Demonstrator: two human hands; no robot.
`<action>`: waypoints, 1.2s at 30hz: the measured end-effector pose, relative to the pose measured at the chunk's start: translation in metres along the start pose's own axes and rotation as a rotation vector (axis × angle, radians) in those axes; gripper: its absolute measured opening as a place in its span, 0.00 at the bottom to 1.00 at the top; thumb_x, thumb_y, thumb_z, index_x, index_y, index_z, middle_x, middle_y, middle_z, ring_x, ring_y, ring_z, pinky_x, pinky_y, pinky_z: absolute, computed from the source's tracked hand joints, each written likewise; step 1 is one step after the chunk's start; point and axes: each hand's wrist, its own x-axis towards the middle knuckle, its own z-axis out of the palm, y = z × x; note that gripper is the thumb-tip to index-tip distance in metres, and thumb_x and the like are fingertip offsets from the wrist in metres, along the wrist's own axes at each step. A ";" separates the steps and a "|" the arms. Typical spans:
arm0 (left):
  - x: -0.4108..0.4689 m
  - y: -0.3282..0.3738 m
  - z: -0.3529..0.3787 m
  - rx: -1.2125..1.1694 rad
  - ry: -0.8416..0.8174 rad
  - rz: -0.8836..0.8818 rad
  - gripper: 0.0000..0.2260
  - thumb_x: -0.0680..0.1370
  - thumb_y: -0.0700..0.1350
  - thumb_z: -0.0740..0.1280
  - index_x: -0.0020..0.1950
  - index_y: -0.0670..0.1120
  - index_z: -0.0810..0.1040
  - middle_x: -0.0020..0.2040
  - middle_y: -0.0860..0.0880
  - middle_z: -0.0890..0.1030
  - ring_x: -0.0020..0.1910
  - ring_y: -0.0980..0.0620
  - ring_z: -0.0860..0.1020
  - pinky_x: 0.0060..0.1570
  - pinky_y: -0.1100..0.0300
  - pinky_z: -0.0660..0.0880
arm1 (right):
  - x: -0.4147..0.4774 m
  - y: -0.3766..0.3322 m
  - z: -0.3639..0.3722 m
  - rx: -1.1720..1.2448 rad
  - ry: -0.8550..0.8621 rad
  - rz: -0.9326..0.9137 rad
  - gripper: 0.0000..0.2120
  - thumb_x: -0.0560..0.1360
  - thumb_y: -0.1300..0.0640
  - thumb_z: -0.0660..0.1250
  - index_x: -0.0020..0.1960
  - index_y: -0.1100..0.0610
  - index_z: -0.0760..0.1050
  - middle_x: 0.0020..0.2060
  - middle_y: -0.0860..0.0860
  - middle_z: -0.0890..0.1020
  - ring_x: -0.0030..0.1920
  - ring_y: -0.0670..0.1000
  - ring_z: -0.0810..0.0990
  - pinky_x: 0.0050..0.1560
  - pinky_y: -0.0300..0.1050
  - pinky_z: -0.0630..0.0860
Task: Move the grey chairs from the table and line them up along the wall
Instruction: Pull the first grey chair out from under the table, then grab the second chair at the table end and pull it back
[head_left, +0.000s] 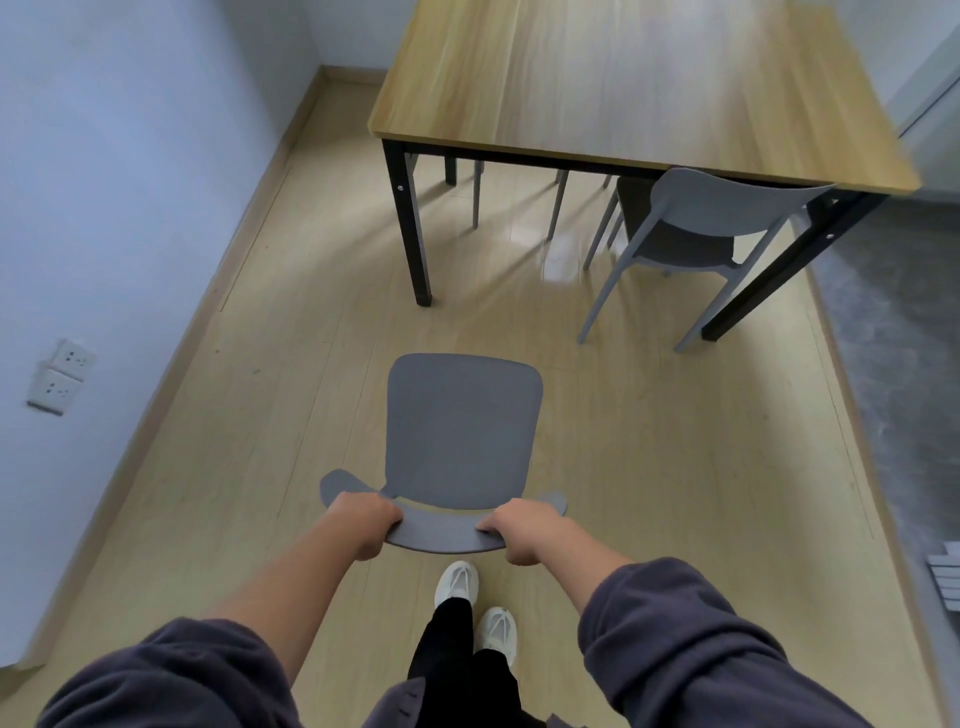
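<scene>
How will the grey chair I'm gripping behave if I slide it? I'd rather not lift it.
The held grey chair looks like rigid moulded plastic, so probably light and stiff. The wooden floor looks glossy, so its legs should slide easily. With both hands high on the backrest, it may tip backward.

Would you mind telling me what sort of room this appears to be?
Probably a small meeting or study room: a wooden table with grey chairs tucked under it, wall sockets on a plain wall, wood-look flooring.
</scene>
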 end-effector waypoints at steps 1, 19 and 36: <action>0.001 -0.002 -0.012 0.009 -0.065 0.007 0.17 0.76 0.40 0.64 0.65 0.47 0.73 0.63 0.47 0.76 0.61 0.45 0.76 0.59 0.51 0.74 | -0.002 0.005 -0.005 0.024 -0.017 0.007 0.08 0.72 0.66 0.61 0.42 0.54 0.68 0.45 0.53 0.74 0.48 0.57 0.73 0.36 0.46 0.67; 0.075 0.180 -0.224 -0.415 0.544 0.183 0.16 0.79 0.47 0.60 0.67 0.49 0.73 0.61 0.51 0.81 0.60 0.48 0.77 0.56 0.53 0.75 | -0.079 0.233 -0.028 0.481 0.587 0.249 0.32 0.75 0.61 0.61 0.77 0.50 0.56 0.77 0.54 0.60 0.75 0.56 0.60 0.73 0.52 0.62; 0.171 0.300 -0.429 -0.552 0.769 0.128 0.15 0.78 0.47 0.63 0.65 0.49 0.75 0.60 0.50 0.81 0.60 0.48 0.78 0.55 0.55 0.75 | -0.114 0.505 -0.126 0.420 0.685 0.279 0.32 0.78 0.62 0.58 0.78 0.48 0.51 0.77 0.49 0.59 0.75 0.52 0.60 0.69 0.52 0.68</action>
